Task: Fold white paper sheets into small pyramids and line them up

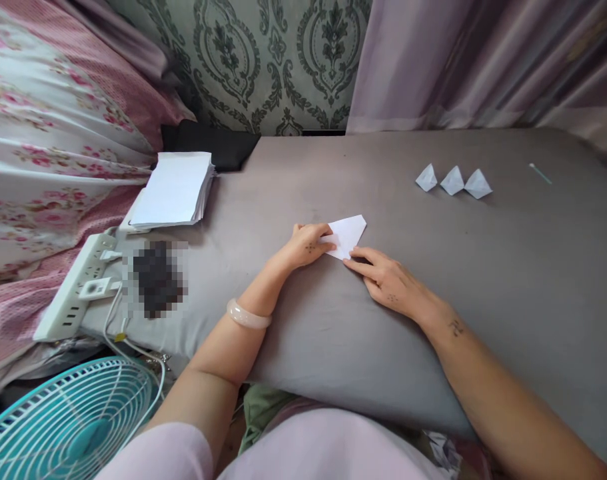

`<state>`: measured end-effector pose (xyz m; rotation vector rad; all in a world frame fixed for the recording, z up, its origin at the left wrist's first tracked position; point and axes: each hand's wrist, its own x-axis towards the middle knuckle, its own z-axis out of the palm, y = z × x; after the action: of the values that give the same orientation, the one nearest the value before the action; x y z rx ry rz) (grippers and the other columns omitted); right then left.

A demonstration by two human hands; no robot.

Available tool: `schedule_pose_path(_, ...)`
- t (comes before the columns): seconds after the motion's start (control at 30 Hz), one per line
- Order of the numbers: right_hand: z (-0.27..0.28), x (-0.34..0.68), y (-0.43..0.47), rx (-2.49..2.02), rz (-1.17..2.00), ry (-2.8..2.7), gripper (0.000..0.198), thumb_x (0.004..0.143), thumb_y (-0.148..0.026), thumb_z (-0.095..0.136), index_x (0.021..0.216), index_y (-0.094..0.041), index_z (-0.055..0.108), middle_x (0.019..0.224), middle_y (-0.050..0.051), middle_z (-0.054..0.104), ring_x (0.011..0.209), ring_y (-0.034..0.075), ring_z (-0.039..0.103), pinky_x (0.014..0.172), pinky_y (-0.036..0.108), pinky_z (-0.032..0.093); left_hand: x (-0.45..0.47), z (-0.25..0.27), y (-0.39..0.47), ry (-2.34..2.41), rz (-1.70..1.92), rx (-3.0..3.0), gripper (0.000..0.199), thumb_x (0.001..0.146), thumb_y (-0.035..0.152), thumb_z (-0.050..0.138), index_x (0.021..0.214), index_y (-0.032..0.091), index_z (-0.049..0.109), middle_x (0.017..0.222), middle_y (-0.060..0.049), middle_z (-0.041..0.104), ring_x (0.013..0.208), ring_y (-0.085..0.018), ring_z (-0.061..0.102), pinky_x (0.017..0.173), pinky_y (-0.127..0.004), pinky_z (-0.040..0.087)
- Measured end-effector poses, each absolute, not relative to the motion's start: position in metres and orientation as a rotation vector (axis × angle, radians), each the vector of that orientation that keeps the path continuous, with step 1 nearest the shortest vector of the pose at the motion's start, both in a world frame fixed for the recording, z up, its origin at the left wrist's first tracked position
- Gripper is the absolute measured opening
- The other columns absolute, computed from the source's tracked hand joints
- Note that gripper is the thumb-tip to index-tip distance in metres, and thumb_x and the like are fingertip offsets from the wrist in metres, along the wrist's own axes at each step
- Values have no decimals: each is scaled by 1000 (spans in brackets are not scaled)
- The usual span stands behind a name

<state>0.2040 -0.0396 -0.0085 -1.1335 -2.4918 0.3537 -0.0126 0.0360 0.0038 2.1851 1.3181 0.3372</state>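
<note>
A folded sheet of white paper [350, 231] lies on the grey-covered surface in front of me, its pointed end toward the far right. My left hand [310, 244] grips the paper's left part, with the thumb across its top and the other fingers curled out of sight. My right hand [383, 277] rests by the near right edge, index and middle fingers stretched out and their tips touching the paper. Three small folded paper shapes [452, 180] stand in a row at the back right.
A stack of white paper [176, 187] sits at the back left beside a black item [213, 143]. A power strip [76, 287] with plugs and cables lies at the left, near a blurred dark object [158, 279]. A blue fan [78, 427] stands lower left. A cotton swab [540, 173] lies far right.
</note>
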Motion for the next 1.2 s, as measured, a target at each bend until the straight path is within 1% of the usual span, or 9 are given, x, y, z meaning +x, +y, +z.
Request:
schedule_pose_path(0.1,-9,203,-39,-1130,355,-2484,48,84,-2,36,121,-17,63,125,13,56,115,23,55,96,40,49,-13,5,35,1341,355,2172,17,82,34,56,92,20,57,92,-1,67,93,-20,58,97,-41,29)
schedule_pose_path(0.2,-8,201,-39,-1173,370,-2476,47,85,-3,37,119,-19,64,123,12,57,112,23,56,92,40,50,-13,6,34,1396,378,2178,18,82,35,58,91,20,58,93,-2,68,94,-21,58,97,-41,29)
schedule_pose_path(0.3,-6,197,-38,-1215,343,-2473,44,84,-4,40,115,-21,66,117,10,59,105,23,57,89,40,50,-14,4,34,1415,388,2197,16,85,32,53,92,20,60,93,-3,69,93,-21,59,97,-41,29)
schedule_pose_path(0.4,-5,194,-36,-1239,289,-2468,40,84,-5,43,108,-22,69,113,9,61,100,22,58,87,40,49,-13,1,35,1411,417,2203,17,88,30,49,90,20,62,92,-3,70,91,-20,60,94,-41,31)
schedule_pose_path(0.53,-4,191,-34,-1245,265,-2438,37,82,-4,43,102,-22,70,122,10,59,109,24,55,91,42,46,-9,0,34,1434,474,2180,19,88,29,49,87,19,64,90,-3,70,88,-20,61,93,-41,32)
schedule_pose_path(0.73,-6,193,-32,-1230,298,-2434,38,81,-4,43,102,-23,69,130,9,57,116,25,53,96,45,44,-4,1,34,1515,483,2138,17,86,28,51,84,19,65,87,-4,71,84,-20,62,90,-40,36)
schedule_pose_path(0.9,-5,193,-32,-1190,314,-2478,42,79,-1,40,104,-20,66,137,11,53,130,23,46,109,50,32,-2,-2,35,1550,461,2183,17,85,26,49,83,19,64,88,-6,70,85,-22,62,87,-40,38)
schedule_pose_path(1.03,-1,194,-30,-1209,346,-2525,41,79,-1,39,105,-20,65,136,12,55,129,23,48,111,51,30,-1,-5,34,1560,464,2221,16,85,25,47,83,18,62,90,-6,70,86,-23,61,86,-41,38)
schedule_pose_path(1.2,6,199,-20,-1191,411,-2568,43,79,-3,40,105,-24,67,134,8,57,126,21,51,111,53,30,0,-5,33,1575,455,2239,15,86,25,47,83,18,59,92,-6,69,88,-23,61,86,-41,38)
